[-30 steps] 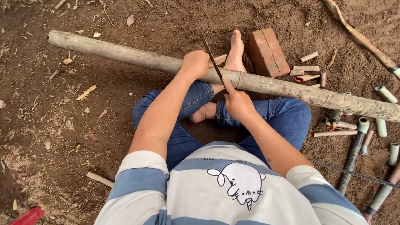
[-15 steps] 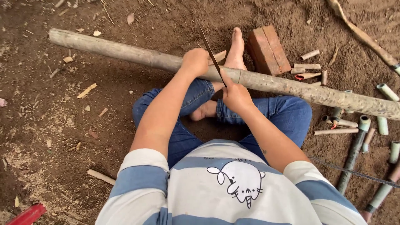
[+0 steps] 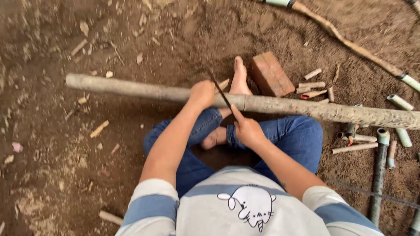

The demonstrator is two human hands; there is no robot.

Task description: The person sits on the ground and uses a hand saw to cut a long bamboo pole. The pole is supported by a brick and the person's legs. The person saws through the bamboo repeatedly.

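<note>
Right hand [image 3: 248, 130]: closed around the handle end of a thin dark blade [image 3: 218, 89], index finger stretched along it; the blade slants up and left across the pole. Left hand [image 3: 202, 93]: clenched over the top of the long bamboo pole [image 3: 280, 105], just left of where the blade meets it.

Nearest the camera: striped grey-and-blue shirt [image 3: 245, 205] with a white cartoon figure on the chest; both forearms reach forward from it. Blue jeans [image 3: 288, 140], legs folded, the person seated on bare earth. One bare foot [image 3: 214, 137] tucked in at the lap; the other bare foot [image 3: 239, 78] extended forward under the pole.

Middle: the pole lies crosswise over the legs, running from the left of the frame to the right edge, pale and rough-skinned.

Right side: several short green-grey bamboo tubes [image 3: 379, 161] and thinner cut pieces, lying loose near the knee.

Beyond the pole: red brick [image 3: 271, 74], flat on the soil just right of the extended foot; small cut bamboo stubs [image 3: 311, 85] beside it. Wood chips [image 3: 99, 129] scattered over the dirt to the left. Farthest: a long crooked stick [image 3: 350, 43] across the upper right corner.
</note>
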